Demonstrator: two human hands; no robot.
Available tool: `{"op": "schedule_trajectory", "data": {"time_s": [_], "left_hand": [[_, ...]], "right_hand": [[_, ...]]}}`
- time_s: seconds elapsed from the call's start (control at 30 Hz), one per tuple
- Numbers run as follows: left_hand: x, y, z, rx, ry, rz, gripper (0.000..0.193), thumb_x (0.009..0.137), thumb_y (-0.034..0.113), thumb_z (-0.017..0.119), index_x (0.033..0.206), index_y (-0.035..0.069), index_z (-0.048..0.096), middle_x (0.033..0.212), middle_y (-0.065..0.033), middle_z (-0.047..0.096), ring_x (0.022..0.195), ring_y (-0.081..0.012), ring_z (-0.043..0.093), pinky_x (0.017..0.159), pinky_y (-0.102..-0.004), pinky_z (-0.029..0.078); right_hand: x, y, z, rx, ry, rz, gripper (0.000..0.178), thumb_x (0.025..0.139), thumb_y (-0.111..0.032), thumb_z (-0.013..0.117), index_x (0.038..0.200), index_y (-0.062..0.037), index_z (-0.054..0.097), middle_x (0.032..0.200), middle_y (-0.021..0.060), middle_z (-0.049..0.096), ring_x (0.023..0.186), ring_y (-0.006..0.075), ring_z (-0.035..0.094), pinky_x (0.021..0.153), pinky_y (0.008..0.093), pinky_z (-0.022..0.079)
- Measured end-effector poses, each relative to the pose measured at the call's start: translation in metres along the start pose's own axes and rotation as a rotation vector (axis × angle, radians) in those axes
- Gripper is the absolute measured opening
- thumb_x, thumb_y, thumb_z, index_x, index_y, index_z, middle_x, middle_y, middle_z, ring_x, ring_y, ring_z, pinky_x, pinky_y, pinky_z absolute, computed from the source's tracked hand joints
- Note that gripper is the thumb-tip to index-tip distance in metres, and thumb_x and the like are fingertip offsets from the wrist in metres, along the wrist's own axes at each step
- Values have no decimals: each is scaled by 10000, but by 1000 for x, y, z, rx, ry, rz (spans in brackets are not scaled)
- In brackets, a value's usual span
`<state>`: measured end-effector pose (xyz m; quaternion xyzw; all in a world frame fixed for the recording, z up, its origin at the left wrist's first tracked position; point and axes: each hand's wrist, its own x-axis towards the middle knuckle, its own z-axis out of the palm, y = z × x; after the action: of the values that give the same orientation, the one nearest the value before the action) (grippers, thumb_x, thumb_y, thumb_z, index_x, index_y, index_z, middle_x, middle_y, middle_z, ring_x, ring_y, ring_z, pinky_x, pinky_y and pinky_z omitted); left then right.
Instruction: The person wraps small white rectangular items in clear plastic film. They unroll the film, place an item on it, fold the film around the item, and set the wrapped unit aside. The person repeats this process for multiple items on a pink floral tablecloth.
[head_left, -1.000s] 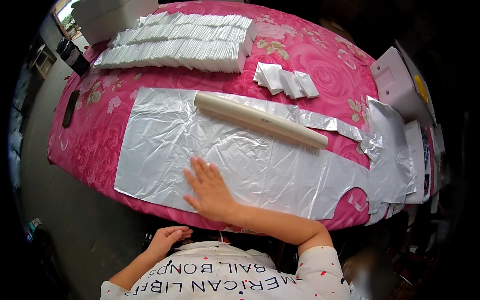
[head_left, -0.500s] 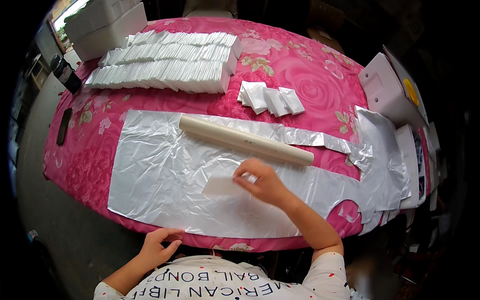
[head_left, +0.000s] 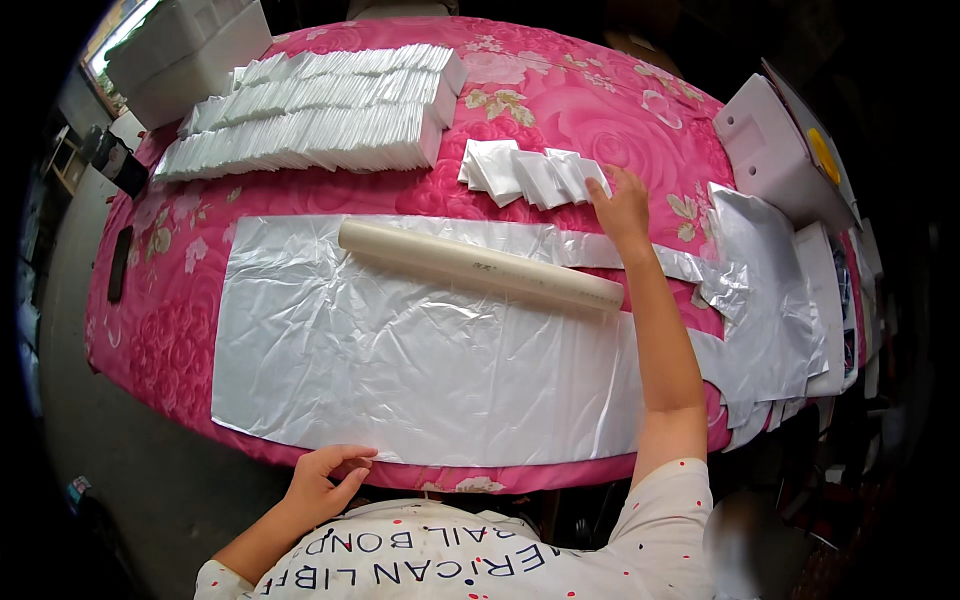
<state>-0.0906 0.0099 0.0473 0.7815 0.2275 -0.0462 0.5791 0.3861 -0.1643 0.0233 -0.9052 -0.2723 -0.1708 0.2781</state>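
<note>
A wide silvery-white plastic sheet (head_left: 430, 370) lies spread and creased, with a pale tube (head_left: 480, 268) resting across its far part. My right hand (head_left: 622, 208) reaches beyond the tube, thumb and finger closed on a folded white plastic packet (head_left: 594, 176) at the right end of a short row. Several similar packets (head_left: 493, 168) overlap to its left. By the near table edge, my left hand (head_left: 325, 480) rests at the sheet's border, thumb apart from its loosely bent fingers. Nothing shows in it.
Long rows of folded white packets (head_left: 300, 135) stand at the back left, before a white foam box (head_left: 190, 60). A black bottle (head_left: 117, 160) and a dark narrow bar (head_left: 120, 265) are at the left. More sheets (head_left: 765, 300) and another foam box (head_left: 775, 170) occupy the right side.
My right hand has carried a folded white packet from over the sheet, away from me and rightward, to the short row's right end. My left hand has stayed nearly in place.
</note>
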Motion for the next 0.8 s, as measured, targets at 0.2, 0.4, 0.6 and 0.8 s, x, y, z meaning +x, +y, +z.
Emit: {"op": "schedule_trajectory", "data": {"time_s": [0.2,0.4,0.6,0.8], "left_hand": [[33,13,5,154,-18,352,297,769,-12,604,1063,30,609,921,-119,647,783,-196,635,699,-277,495],[88,33,37,363,3,575,529,782,104,625,1273,38,440,1323,-205,395,1194,-351,416,962,-400,369],[112,31,95,546,48,694,831,783,304,625,1424,40,167,1467,-280,-36,1350,-465,18,1080,-498,139],[115,52,121,564,-17,713,889,744,272,636,1432,34,127,1464,-287,-56,1358,-454,1,1088,-498,110]], "right_hand": [[-96,-53,-44,280,-491,-185,404,785,-267,663,1106,-33,595,1074,133,583,1002,305,528,832,377,450],[-179,-98,-83,85,-443,-306,445,727,-181,704,1106,2,560,951,155,565,891,308,537,757,368,465],[-249,-86,-100,203,-566,-286,508,868,-307,525,1258,11,461,1306,191,412,1223,327,366,1020,400,292],[-245,55,-138,-178,-333,-66,526,895,-245,450,1338,22,357,1411,191,328,1311,322,303,1084,397,215]]}}
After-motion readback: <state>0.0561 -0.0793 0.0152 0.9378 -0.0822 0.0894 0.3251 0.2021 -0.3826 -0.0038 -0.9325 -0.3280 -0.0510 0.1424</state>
